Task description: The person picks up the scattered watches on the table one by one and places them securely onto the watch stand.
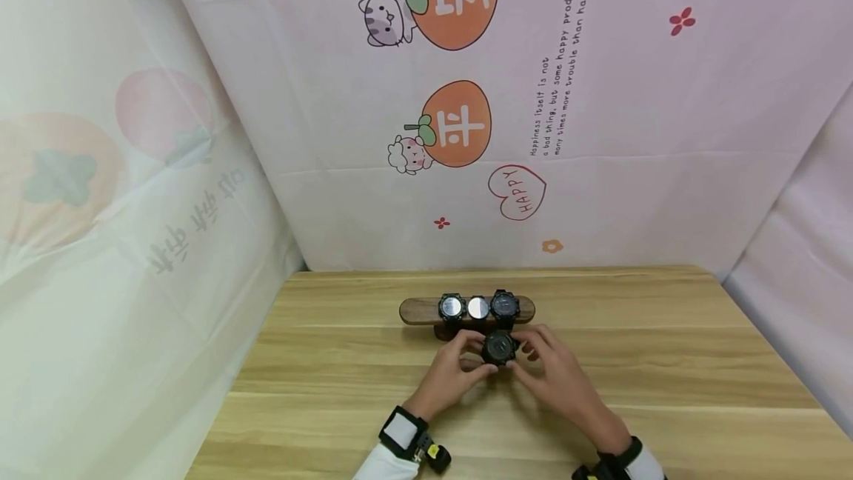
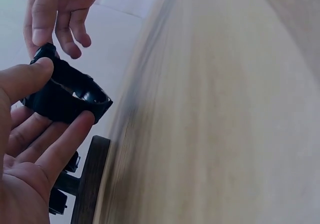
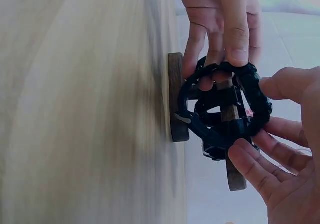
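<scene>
Both hands hold one black wristwatch [image 1: 500, 347] in front of a wooden watch stand [image 1: 418, 311]. My left hand [image 1: 448, 374] grips its left side between thumb and fingers. On the other side, my right hand [image 1: 558, 376] pinches the case edge with thumb and fingertips. The strap of the watch [image 3: 187, 96] is closed into a loop, seen from the side in the right wrist view. Three more watches sit on the bar: a silver-faced one [image 1: 452, 307], a middle one with a bright face [image 1: 477, 307] and a dark one [image 1: 504, 305] at right.
The stand's bar rises on a short post above a base [image 3: 177, 129]. Under everything lies a wood-grain table [image 1: 320, 361]. A printed white cloth [image 1: 633, 191] hangs behind its far edge, with more cloth [image 1: 133, 317] along the left. Each wrist wears a strapped-on camera [image 1: 436, 458].
</scene>
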Motion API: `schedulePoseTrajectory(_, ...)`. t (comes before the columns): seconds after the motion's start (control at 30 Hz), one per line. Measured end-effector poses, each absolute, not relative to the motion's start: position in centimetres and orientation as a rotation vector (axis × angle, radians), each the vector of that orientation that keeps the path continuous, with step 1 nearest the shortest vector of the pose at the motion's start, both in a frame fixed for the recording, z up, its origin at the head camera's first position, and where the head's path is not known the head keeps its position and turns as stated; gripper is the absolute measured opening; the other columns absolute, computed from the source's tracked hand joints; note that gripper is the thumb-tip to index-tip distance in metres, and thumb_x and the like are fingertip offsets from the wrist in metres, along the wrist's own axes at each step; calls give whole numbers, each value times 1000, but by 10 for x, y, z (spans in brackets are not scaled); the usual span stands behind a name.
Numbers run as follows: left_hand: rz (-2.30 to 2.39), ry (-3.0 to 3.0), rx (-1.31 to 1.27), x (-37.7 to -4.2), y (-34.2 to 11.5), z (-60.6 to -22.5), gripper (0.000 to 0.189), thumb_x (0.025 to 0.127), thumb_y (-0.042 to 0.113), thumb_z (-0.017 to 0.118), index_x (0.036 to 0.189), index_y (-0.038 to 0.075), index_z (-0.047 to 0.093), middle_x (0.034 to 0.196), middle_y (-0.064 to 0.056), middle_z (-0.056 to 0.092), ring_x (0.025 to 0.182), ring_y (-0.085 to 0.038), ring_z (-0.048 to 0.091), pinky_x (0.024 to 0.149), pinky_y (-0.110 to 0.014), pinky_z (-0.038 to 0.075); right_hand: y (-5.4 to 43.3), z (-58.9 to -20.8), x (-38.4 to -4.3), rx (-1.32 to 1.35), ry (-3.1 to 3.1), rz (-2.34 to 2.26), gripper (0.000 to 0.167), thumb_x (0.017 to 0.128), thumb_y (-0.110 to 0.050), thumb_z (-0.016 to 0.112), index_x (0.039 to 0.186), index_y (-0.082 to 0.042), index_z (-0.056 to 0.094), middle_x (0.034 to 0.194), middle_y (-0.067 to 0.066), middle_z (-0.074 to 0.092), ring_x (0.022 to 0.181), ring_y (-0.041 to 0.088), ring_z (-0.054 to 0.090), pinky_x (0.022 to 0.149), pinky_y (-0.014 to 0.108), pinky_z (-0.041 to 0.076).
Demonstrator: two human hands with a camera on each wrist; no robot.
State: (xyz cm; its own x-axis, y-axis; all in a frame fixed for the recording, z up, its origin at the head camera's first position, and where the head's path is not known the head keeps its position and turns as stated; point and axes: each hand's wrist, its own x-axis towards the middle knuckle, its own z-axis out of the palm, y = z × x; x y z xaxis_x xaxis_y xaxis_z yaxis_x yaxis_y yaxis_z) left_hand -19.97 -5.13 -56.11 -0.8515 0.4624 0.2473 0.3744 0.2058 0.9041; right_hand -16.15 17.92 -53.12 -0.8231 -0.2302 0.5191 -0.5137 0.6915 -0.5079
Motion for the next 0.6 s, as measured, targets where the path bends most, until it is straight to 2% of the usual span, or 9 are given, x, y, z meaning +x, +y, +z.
schedulePoseTrajectory(0.1, 1764, 2361, 790, -199, -52, -561, 47, 97, 22, 80, 137, 13, 56, 127, -8, 69, 118, -13, 69, 99, -23, 60, 176, -533, -162, 595, -2480, 946, 56, 84, -13, 91, 133, -4, 66, 126, 9, 62, 93, 23, 71, 79, 34, 66)
schedulePoseTrajectory(0.27, 1776, 2378, 796, -197, -54, -562, 38, 101, 14, 74, 134, 9, 56, 125, -10, 71, 118, -14, 70, 102, -24, 59, 171, -536, -162, 574, -2495, 959, 66, 83, -20, 94, 138, -3, 63, 130, 10, 59, 98, 26, 71, 83, 42, 65)
schedulePoseTrajectory(0.4, 1773, 2387, 800, -196, -55, -562, 33, 104, 10, 69, 134, 8, 55, 125, -11, 72, 118, -14, 70, 102, -23, 58, 166, -536, -162, 563, -2484, 910, 70, 80, -25, 96, 138, -2, 63, 131, 10, 59, 100, 23, 68, 84, 41, 65)
schedulePoseTrajectory(0.6, 1798, 2370, 782, -195, -55, -561, 33, 102, 14, 72, 130, 9, 55, 126, -11, 70, 118, -13, 69, 98, -22, 61, 163, -534, -163, 558, -2468, 864, 71, 78, -24, 97, 137, -2, 64, 133, 12, 59, 105, 23, 68, 86, 40, 65)
